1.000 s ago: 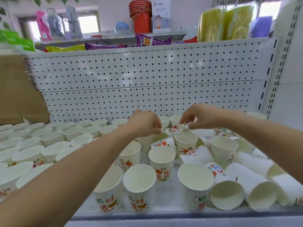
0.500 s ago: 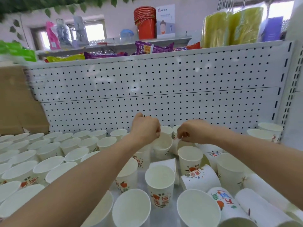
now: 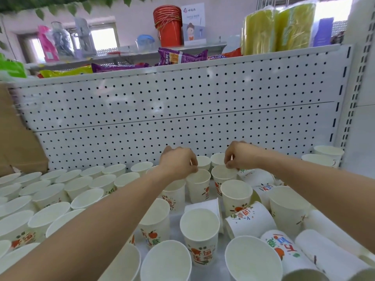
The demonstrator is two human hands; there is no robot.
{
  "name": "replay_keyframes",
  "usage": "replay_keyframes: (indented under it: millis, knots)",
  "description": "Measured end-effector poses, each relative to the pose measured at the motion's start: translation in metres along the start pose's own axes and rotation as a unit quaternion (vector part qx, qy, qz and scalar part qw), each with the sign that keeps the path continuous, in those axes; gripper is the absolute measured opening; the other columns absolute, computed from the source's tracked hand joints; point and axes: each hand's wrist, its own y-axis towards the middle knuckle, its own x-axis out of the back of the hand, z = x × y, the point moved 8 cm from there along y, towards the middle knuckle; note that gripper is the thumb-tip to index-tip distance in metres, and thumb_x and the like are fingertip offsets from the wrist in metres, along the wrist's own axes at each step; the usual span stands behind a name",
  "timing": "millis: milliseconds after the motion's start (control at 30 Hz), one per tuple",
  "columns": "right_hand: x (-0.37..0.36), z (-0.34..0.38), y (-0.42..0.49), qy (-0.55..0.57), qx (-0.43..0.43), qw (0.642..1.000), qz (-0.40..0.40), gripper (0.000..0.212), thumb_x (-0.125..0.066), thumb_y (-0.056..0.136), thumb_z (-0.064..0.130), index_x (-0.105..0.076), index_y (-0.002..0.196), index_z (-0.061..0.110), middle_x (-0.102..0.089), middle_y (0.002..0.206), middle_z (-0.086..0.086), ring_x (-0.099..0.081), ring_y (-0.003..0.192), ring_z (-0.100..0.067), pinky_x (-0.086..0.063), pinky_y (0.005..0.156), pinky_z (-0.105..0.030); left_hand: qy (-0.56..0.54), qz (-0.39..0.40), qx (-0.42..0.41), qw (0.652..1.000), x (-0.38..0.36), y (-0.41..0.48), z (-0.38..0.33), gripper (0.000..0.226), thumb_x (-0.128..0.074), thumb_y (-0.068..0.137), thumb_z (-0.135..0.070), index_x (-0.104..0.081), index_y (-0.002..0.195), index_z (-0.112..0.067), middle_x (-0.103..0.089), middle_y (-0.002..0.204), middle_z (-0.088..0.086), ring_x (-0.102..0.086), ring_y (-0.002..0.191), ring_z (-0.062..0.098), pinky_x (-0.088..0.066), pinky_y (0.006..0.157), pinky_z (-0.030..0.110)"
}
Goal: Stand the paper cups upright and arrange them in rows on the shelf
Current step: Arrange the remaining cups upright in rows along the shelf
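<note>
**Hands.** The left hand (image 3: pixel 178 164) has its fingers (image 3: pixel 192 166) curled together and pinches the near-left rim of the first paper cup (image 3: pixel 198 185). This cup stands upright at the back-centre of the shelf (image 3: pixel 176 222). The right hand (image 3: pixel 242 155) presses thumb and forefinger together on the far rim of the second paper cup (image 3: pixel 223 176). That cup is also upright and stands just beside the first, to its right.

**Other cups.** Upright cups (image 3: pixel 50 193) fill the left half of the shelf in rows, with their rims nearly touching. To the right, toppled cups (image 3: pixel 250 222) lie on their sides with their mouths facing different ways. A few upright cups stand among them.

**Surface and room.**
- The shelf is white, backed by a white perforated panel (image 3: pixel 182 110).
- A slotted post (image 3: pixel 353 98) stands at the right.
- A cardboard box (image 3: pixel 18 142) sits at the left edge.
- Above the panel are a stack of red buckets (image 3: pixel 167 25), a printed card (image 3: pixel 192 23), purple snack packs (image 3: pixel 180 56) and yellow wrapped packages (image 3: pixel 278 27).
- Green leaves (image 3: pixel 60 5) hang at the top.

**Hidden or unclear.**
- Both forearms cover some of the cups beneath them.
- The lower edge of the view cuts off the front cups.
- The back of the left hand hides how its remaining fingers meet the cup.
- The print on the cups is only partly legible.
</note>
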Motion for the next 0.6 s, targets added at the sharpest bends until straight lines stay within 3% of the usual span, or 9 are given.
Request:
replay_keyframes:
  millis: [100, 167, 267, 400, 533, 600]
  knots:
    - [0.011, 0.006, -0.009, -0.048, 0.017, 0.998, -0.037, 0.016, -0.061, 0.091, 0.033, -0.069, 0.098, 0.021, -0.064, 0.093, 0.005, -0.061, 0.082, -0.016, -0.046, 0.063, -0.027, -0.044, -0.033, -0.018, 0.998, 0.012, -0.006, -0.003, 0.025, -0.055, 0.092, -0.043, -0.072, 0.093, -0.025, -0.072, 0.088, -0.006, -0.064, 0.083, 0.015, -0.029, 0.096, 0.035]
    - [0.015, 0.013, -0.015, -0.008, 0.046, 0.998, -0.036, 0.026, -0.059, 0.091, 0.039, -0.07, 0.089, 0.016, -0.067, 0.081, 0.0, -0.058, 0.069, -0.016, -0.042, 0.059, -0.028, -0.051, -0.015, -0.041, 0.998, 0.013, -0.015, -0.01, 0.034, -0.056, 0.088, -0.054, -0.074, 0.083, -0.026, -0.072, 0.079, -0.006, -0.063, 0.076, 0.013, -0.025, 0.088, 0.032]
    - [0.007, 0.027, -0.029, 0.048, 0.079, 0.995, 0.028, 0.04, -0.063, 0.088, 0.046, -0.069, 0.078, 0.007, -0.053, 0.061, -0.003, -0.039, 0.054, -0.016, -0.032, 0.053, -0.03, -0.015, 0.03, -0.078, 0.996, 0.006, -0.027, -0.023, 0.029, -0.064, 0.079, -0.058, -0.074, 0.078, -0.031, -0.071, 0.075, -0.014, -0.059, 0.074, 0.007, -0.028, 0.088, 0.033]
    - [-0.007, 0.04, -0.035, -0.017, 0.095, 0.994, 0.051, 0.021, -0.065, 0.087, 0.037, -0.076, 0.083, 0.02, -0.07, 0.076, 0.005, -0.062, 0.069, -0.015, -0.053, 0.065, -0.034, -0.001, 0.054, -0.098, 0.994, 0.005, -0.032, -0.028, 0.011, -0.069, 0.081, -0.044, -0.073, 0.085, -0.035, -0.069, 0.079, -0.02, -0.056, 0.081, 0.003, -0.029, 0.093, 0.034]
    - [-0.004, 0.038, -0.041, -0.006, 0.094, 0.995, 0.04, 0.014, -0.063, 0.089, 0.028, -0.076, 0.091, 0.021, -0.069, 0.082, 0.009, -0.063, 0.077, -0.013, -0.055, 0.072, -0.032, 0.012, 0.05, -0.112, 0.992, 0.016, -0.042, -0.026, 0.02, -0.067, 0.085, -0.043, -0.068, 0.104, -0.037, -0.065, 0.097, -0.02, -0.053, 0.096, 0.004, -0.027, 0.088, 0.031]
    - [0.01, 0.036, -0.05, 0.015, 0.099, 0.995, 0.008, 0.014, -0.064, 0.09, 0.028, -0.075, 0.095, 0.023, -0.068, 0.087, 0.012, -0.063, 0.08, -0.011, -0.055, 0.076, -0.032, -0.048, 0.047, -0.138, 0.988, 0.024, -0.052, -0.031, 0.017, -0.065, 0.089, -0.034, -0.068, 0.105, -0.038, -0.065, 0.101, -0.021, -0.054, 0.095, 0.002, -0.035, 0.088, 0.029]
